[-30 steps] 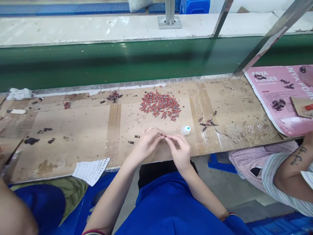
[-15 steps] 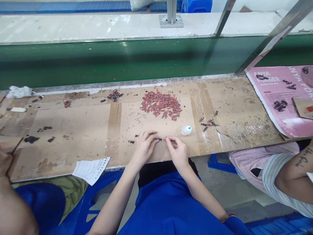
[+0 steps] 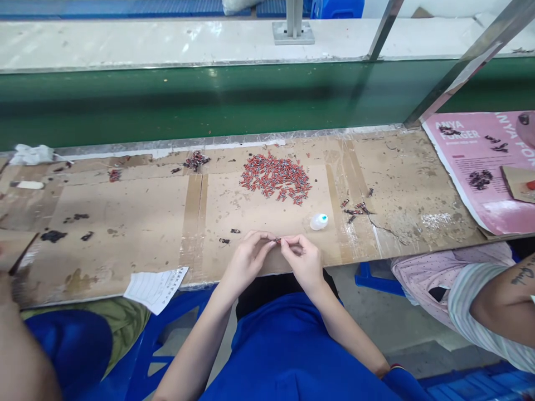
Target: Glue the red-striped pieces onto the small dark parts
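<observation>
My left hand (image 3: 248, 257) is closed in a pinch on a small dark piece (image 3: 274, 240) over the front of the cardboard. Facing it, my right hand (image 3: 303, 260) pinches a small red piece (image 3: 280, 241). The two pieces meet between my fingertips, mostly covered, and I cannot tell whether they are joined. Left of my left hand lie two small dark parts (image 3: 224, 241). Just beyond my right hand a small translucent bottle (image 3: 318, 222) with a blue tip lies on its side. Farther back is a large pile of small red-and-dark pieces (image 3: 276, 177).
Cardboard (image 3: 154, 223) covers the bench. Small clusters of parts lie at back left (image 3: 196, 161) and right (image 3: 355, 210). A paper slip (image 3: 156, 289) overhangs the front edge. Co-workers sit on both sides. A pink poster (image 3: 480, 167) lies at right, near a slanted metal post (image 3: 460, 69).
My hands have come closer together, bringing the red piece against the dark one. My left hand has shifted slightly toward me, uncovering more of a dark part. The left co-worker's hand has moved.
</observation>
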{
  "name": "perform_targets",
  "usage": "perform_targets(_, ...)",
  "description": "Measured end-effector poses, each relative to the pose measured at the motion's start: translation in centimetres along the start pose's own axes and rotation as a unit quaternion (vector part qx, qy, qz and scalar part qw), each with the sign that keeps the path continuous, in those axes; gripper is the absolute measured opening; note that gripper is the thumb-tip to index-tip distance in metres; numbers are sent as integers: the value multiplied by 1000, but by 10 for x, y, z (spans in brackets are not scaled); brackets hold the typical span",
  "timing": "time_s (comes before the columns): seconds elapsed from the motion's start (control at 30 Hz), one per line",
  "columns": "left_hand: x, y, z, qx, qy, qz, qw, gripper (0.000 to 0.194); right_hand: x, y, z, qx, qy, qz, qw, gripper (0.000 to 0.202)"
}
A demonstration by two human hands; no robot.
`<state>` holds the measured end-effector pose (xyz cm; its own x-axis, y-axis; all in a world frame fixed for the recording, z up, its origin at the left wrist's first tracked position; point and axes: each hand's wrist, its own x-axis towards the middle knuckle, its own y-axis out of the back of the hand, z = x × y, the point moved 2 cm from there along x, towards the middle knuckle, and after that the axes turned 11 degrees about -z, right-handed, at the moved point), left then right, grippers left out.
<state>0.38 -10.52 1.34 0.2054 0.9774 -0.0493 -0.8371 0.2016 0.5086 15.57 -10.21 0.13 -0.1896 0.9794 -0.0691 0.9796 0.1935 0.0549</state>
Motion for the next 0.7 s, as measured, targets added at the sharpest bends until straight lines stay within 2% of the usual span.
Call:
perform_targets(0.2, -5, 1, 8, -56, 19, -2, 998, 22, -1, 5, -7, -23, 88, -27, 995, 13)
perform_targets(0.37, -7, -3, 14, -89, 24, -4, 996, 18, -2, 9, -7, -29, 113, -25, 993, 15)
perform_targets(0.43, -7, -5, 16, -94, 31, 0, 995, 18, -3, 10, -6, 0, 103, -26, 994, 15)
perform_targets(0.53, -8, -6, 20, -99, 46, -5, 994, 16, -4, 11, -4, 95, 53, -40, 993, 15)
perform_targets(0.7, -9, -3, 27, -106, 75, -32, 991, 16, -2, 12, 3, 201, -32, -55, 978, 29)
